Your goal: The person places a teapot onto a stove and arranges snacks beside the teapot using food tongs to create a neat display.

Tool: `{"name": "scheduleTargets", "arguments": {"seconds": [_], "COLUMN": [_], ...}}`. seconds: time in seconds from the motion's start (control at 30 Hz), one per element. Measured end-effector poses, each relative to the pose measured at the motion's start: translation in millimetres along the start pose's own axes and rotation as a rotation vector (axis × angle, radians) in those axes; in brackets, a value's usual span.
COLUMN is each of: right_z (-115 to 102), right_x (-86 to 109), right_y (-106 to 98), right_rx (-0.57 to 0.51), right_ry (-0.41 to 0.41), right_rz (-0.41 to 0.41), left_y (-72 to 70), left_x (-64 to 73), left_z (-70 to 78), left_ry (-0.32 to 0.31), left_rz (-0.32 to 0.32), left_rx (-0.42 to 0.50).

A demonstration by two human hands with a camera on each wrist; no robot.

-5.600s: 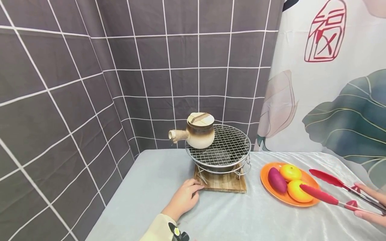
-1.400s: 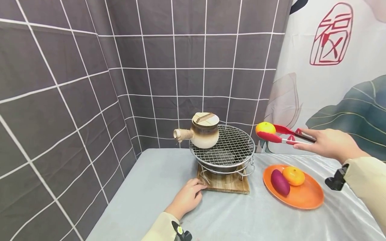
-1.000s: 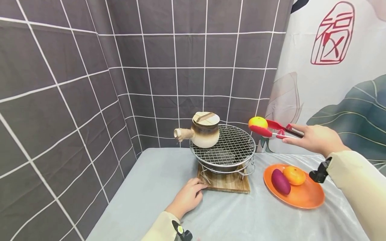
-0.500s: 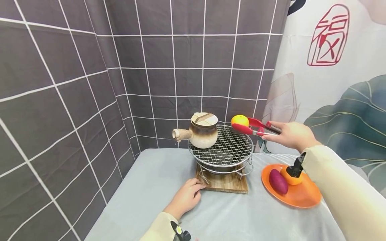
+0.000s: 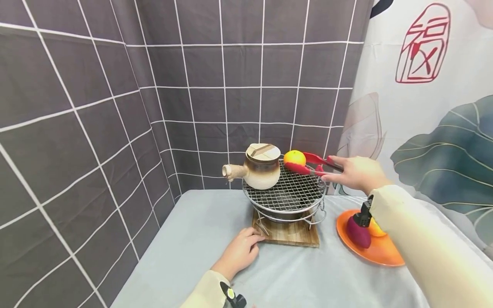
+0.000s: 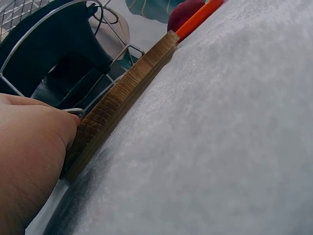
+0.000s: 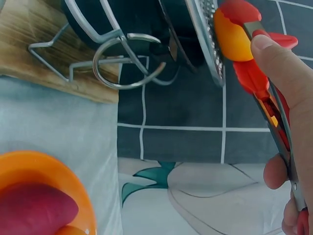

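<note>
My right hand (image 5: 358, 173) grips a pair of red-tipped tongs (image 5: 317, 164), whose ends pinch a tangerine (image 5: 294, 158) over the right rear part of the round wire grill (image 5: 292, 192). In the right wrist view the tangerine (image 7: 232, 39) appears beside the grill's rim, between the red tips; whether it touches the mesh I cannot tell. My left hand (image 5: 240, 252) holds the near left corner of the wooden board (image 5: 290, 235) under the grill stand. The left wrist view shows that hand (image 6: 34, 147) at the board's edge (image 6: 127, 93), close to a wire leg.
A lidded clay pot (image 5: 262, 171) stands on the grill's left part, its wrapped handle (image 5: 233, 172) jutting left. At right, an orange plate (image 5: 379, 252) bears a purple sweet potato (image 5: 358, 233) and another tangerine (image 5: 375, 229), partly hidden by the right wrist. Tiled-pattern cloth hangs behind.
My right hand has lifted one tangerine off the plate with the tongs and carried it left to above the grill, lowering it slightly of late. My left hand stays at the board.
</note>
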State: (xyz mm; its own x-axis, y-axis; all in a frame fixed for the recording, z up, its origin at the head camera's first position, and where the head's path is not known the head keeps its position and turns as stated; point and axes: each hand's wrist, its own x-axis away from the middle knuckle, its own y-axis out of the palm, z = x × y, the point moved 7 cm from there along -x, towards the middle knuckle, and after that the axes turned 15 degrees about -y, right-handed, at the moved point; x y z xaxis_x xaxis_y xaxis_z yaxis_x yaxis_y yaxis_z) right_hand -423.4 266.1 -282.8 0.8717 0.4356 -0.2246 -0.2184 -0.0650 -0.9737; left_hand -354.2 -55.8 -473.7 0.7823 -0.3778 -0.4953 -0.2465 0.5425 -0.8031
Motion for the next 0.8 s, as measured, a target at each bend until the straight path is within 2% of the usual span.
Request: {"name": "scheduleTargets", "arguments": {"seconds": [0.8], "right_z": [-14], "right_x": [-9.2], "right_y": [6], "right_rx": [0.022], "right_ry": [-0.031], "right_rz": [0.023], "left_y": [0.5], "left_x": [0.1], "left_z": [0.3], "left_ry": [-0.014], "left_rz": [0.005], "left_rx": [0.012]}}
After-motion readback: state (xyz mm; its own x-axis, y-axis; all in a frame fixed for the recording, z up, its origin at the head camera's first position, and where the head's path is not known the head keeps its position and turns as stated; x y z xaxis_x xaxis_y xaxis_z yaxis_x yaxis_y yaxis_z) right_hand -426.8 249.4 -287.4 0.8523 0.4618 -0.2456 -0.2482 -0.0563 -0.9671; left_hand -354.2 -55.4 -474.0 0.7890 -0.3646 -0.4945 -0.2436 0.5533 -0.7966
